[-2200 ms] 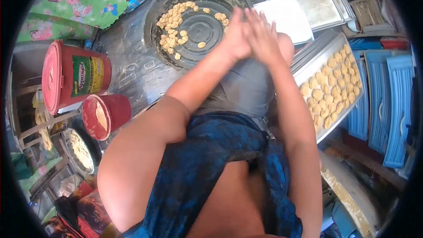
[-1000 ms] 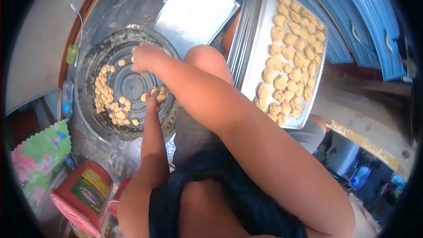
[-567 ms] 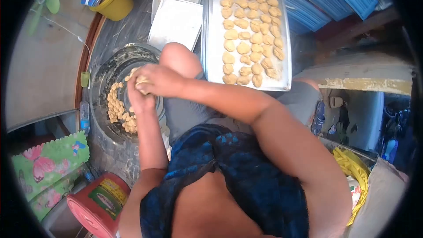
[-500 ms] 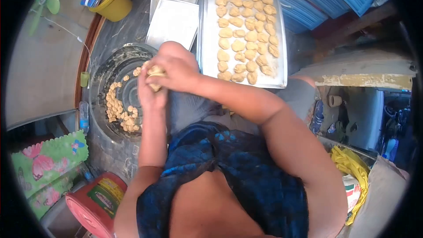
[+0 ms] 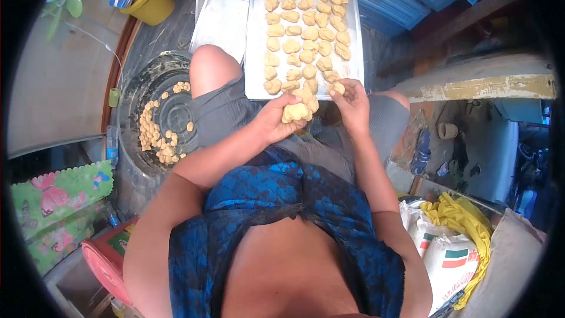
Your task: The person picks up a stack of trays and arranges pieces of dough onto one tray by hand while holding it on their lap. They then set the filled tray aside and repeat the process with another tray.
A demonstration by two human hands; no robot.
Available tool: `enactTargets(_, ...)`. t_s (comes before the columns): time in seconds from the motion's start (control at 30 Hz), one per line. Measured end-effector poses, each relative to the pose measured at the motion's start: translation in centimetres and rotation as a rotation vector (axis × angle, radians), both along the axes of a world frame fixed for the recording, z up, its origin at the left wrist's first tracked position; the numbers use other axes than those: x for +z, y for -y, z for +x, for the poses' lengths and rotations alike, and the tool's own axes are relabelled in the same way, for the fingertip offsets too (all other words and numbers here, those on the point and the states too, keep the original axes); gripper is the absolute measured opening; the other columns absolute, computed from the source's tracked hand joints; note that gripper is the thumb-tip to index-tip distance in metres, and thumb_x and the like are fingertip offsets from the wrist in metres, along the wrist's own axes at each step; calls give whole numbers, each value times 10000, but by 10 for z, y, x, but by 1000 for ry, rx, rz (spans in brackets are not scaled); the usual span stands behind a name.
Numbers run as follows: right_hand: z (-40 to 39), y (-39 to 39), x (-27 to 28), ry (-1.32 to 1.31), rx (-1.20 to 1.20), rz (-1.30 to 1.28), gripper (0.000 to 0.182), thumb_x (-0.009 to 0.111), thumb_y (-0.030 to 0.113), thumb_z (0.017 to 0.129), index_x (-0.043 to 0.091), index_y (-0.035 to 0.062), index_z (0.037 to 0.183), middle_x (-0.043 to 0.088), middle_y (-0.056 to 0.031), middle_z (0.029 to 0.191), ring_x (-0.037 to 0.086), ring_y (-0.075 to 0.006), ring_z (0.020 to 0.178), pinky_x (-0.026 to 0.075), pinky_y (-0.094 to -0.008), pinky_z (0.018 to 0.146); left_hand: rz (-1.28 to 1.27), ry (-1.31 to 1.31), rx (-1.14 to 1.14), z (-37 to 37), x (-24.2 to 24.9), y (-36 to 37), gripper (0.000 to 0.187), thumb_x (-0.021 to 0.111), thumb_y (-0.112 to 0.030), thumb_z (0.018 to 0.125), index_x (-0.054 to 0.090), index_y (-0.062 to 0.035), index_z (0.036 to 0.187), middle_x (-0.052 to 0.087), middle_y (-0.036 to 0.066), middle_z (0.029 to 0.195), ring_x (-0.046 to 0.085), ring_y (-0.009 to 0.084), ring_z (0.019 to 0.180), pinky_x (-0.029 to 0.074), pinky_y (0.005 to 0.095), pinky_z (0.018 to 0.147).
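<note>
My left hand point(image 5: 275, 122) is closed round a lump of dough point(image 5: 296, 112) that bulges out past the thumb, over my lap. Just right of it, my right hand point(image 5: 354, 105) pinches a small dough piece point(image 5: 337, 88) between thumb and fingers at the near edge of a metal baking tray point(image 5: 255, 76). Rows of shaped dough pieces point(image 5: 310, 33) cover most of that tray. To the left, a round dark basin point(image 5: 130, 135) holds many small dough balls point(image 5: 154, 135) along its left side and bottom.
A smaller pale tray point(image 5: 220, 20) lies behind my left knee. A yellow bucket point(image 5: 156, 3) stands at the back left, blue drawers point(image 5: 400, 0) at the back right. White printed sacks point(image 5: 450, 265) and a red-lidded tub point(image 5: 103, 268) flank me.
Both hands have moved right from over the basin's edge to the near edge of the tray. They were together round dough; now they are apart, each with dough. My view has shifted slightly.
</note>
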State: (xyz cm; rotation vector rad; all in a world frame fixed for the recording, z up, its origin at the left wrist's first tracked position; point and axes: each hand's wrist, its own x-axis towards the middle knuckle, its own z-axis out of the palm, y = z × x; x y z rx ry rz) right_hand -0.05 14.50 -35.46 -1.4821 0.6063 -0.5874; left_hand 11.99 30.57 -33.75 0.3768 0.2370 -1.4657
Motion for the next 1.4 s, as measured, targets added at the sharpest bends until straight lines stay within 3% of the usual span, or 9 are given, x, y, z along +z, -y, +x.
enactTargets(0.13,4,13,-30,-324,24,-810,348,696,58,709,579,11,1033,594,-166,964,595,-284,826,487,-352,743,59,71,12,0,-5,9,338,542,-132,818,466,-23,1129,587,132,947,566,185,696,429,230,463)
enactTargets(0.4,7,12,29,-4,149,167,291,602,144,855,567,-6,1101,594,-61,1031,551,-137,905,453,-276,796,17,103,-39,4,-12,36,260,511,-137,861,455,-81,1109,574,91,950,589,156,690,434,211,421)
enactTargets(0.57,8,28,15,-78,372,133,267,620,107,828,577,-3,1067,614,-56,963,559,-122,864,445,-249,787,68,384,-81,-11,-2,52,256,520,-183,887,436,-86,1109,578,78,917,601,143,700,438,199,409)
enactTargets(0.7,25,56,6,-31,-40,175,223,666,92,787,603,0,980,631,-65,876,568,-119,811,457,-252,721,90,259,-77,-5,-15,56,181,535,-182,892,513,-83,1042,600,73,894,620,143,686,470,219,409)
enactTargets(0.9,37,79,-25,-399,-162,-1036,260,724,168,698,669,36,916,571,-145,976,548,-344,835,459,-370,764,100,173,-18,1,-10,67,169,548,-184,868,532,-72,993,587,75,836,553,139,601,403,197,394)
enactTargets(1.07,14,50,18,-46,92,109,344,672,163,804,590,33,1112,561,-48,1027,540,-128,925,456,-276,764,20,168,43,6,-10,72,166,540,-146,852,533,-68,999,585,65,863,570,142,639,421,201,406)
enactTargets(1.17,0,37,21,-12,236,235,295,649,111,815,596,21,1090,603,-58,964,576,-123,851,475,-249,715,-42,245,14,4,-19,80,183,541,-126,837,530,-67,1010,591,68,890,598,155,681,457,217,430)
enactTargets(1.33,-1,63,-10,-52,-179,3,255,702,101,755,621,10,979,646,-88,827,618,-174,730,489,-276,652,58,267,39,3,-19,85,223,535,-141,843,526,-52,1047,606,105,972,612,177,738,470,224,455)
enactTargets(1.4,3,68,-25,-366,-142,-665,254,723,146,724,640,37,937,627,-122,836,609,-256,748,482,-322,679,42,212,47,8,-24,82,215,514,-163,846,532,-46,1026,606,110,949,608,218,815,511,292,581)
